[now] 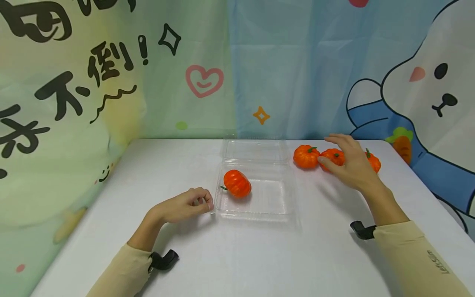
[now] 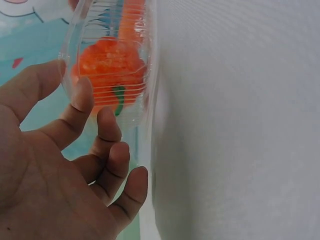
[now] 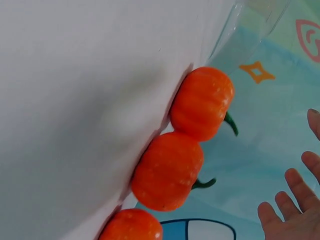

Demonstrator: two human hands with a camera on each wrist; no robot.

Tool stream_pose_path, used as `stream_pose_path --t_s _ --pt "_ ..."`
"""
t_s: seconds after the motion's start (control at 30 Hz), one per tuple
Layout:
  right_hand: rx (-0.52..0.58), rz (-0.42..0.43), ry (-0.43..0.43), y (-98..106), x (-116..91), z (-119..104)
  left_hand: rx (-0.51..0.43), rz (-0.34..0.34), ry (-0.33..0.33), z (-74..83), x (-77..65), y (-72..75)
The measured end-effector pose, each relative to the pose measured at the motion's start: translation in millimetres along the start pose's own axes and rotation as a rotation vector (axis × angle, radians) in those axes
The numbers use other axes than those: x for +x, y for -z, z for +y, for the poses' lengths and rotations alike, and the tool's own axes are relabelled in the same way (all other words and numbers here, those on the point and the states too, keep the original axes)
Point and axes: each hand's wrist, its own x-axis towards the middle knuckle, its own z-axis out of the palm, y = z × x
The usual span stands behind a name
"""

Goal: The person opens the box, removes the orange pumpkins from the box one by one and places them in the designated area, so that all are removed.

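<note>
A clear plastic clamshell box [image 1: 267,212] lies open on the table, its lid [image 1: 256,150] folded toward the back. One small orange toy pumpkin [image 1: 237,184] rests on its side in the left of the box, green stem to the left. My left hand [image 1: 187,205] pinches the box's front left edge between thumb and forefinger, the other fingers loosely bent. Over the row of pumpkins at the right, my right hand [image 1: 350,163] hovers with fingers spread and nothing in them. Beneath and beside it show a left pumpkin [image 3: 202,102], a middle pumpkin [image 3: 167,171] and a right pumpkin [image 1: 372,161].
The white table [image 1: 245,260] ends at the back against a printed cloth backdrop [image 1: 289,74] with a cartoon bear. The pumpkin row stands near the table's back right, right of the box. A black strap mount [image 1: 163,260] sits on the left wrist.
</note>
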Motion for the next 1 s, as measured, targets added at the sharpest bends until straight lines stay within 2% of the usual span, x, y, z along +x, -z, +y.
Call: stream_pose_path --t_s 0.37,0.6,0.8,1.0 --pt "0.004 -0.035 0.036 -10 3 -15 -0.001 0.000 0.010 0.6 0.7 0.5" --pt "0.053 -0.029 0.105 -19 6 -24 -0.018 -0.006 0.016 0.5 1.2 0.0" --pt "0.085 -0.051 0.093 -25 10 -33 -0.002 -0.003 0.006 0.6 0.7 -0.9" --pt "0.101 -0.057 0.147 -32 15 -42 -0.005 -0.003 0.000 1.3 0.9 -1.0"
